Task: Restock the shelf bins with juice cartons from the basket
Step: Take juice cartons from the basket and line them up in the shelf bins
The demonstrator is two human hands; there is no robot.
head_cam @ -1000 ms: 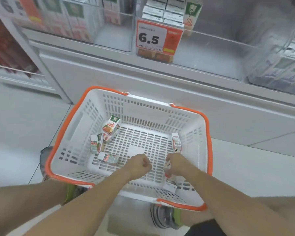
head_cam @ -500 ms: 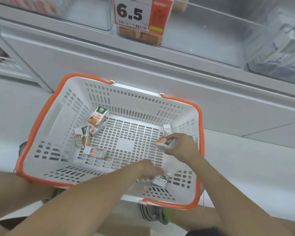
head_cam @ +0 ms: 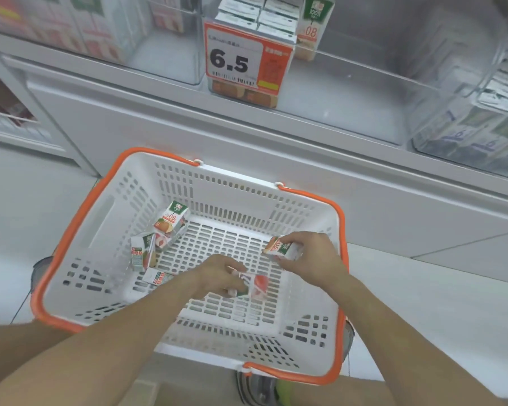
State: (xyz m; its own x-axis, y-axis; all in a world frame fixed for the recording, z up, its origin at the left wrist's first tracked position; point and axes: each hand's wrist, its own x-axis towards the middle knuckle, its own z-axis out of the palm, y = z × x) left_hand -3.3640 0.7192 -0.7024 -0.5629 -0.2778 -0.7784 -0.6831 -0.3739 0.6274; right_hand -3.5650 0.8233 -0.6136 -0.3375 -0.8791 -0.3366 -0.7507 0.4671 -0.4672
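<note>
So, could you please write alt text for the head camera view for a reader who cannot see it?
Both hands reach into a white basket with an orange rim, the left hand and right hand each holding a small juice carton. A few more cartons lie at the basket's left, below clear shelf bins and a 6.5 price tag.

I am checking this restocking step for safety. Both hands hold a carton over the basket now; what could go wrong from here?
1. The left hand pinches its carton only by the fingertips, so it may slip back into the basket.
2. The right hand holds its carton tilted, so it may go askew into the bin behind the price tag.
</note>
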